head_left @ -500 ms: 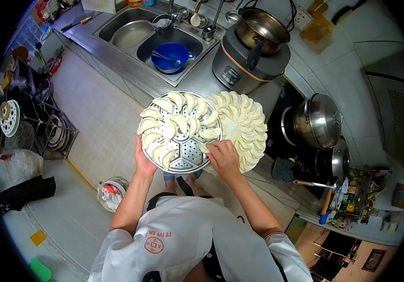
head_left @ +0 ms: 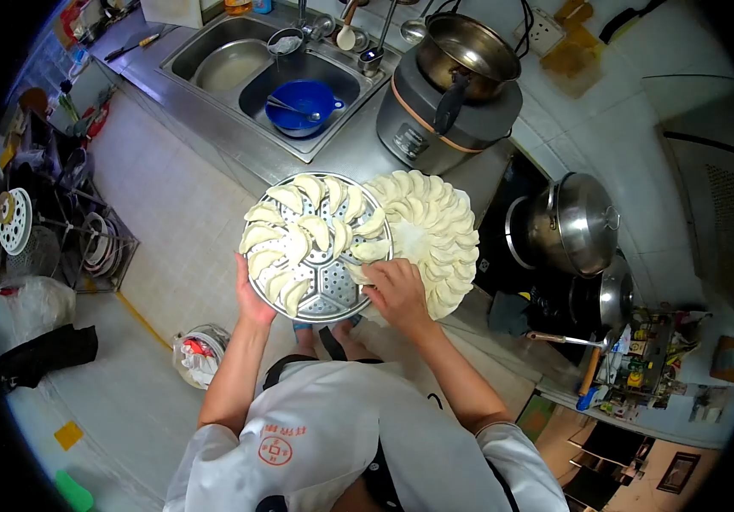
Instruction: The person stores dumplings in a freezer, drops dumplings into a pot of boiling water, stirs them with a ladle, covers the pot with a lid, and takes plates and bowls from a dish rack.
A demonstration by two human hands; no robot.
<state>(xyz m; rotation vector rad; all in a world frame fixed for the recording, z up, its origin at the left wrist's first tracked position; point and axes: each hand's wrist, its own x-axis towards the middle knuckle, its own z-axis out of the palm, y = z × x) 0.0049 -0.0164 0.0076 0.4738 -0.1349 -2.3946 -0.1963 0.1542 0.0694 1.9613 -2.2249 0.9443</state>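
A round perforated metal tray (head_left: 333,286) bears rows of pale dumplings (head_left: 286,198) around its left, top and right parts. My left hand (head_left: 252,294) grips the tray by its left edge. At the tray's lower right, my right hand (head_left: 397,292) has its fingers closed on a dumpling (head_left: 357,273), which lies low over the tray's right side. Just right of this tray, a second round layer of overlapping dumplings (head_left: 439,230) rests on the counter, partly hidden by the tray and my right hand.
Behind is a double sink (head_left: 234,64) with a blue bowl (head_left: 303,107). A grey cooker (head_left: 435,128) carries a pot (head_left: 473,51). Lidded pots (head_left: 584,224) stand on the stove at the right. A bin (head_left: 200,354) is on the floor at lower left.
The view has shifted slightly. The tray and both hands sit a little lower and further left in it. My right hand stays on the dumpling at the tray's right side.
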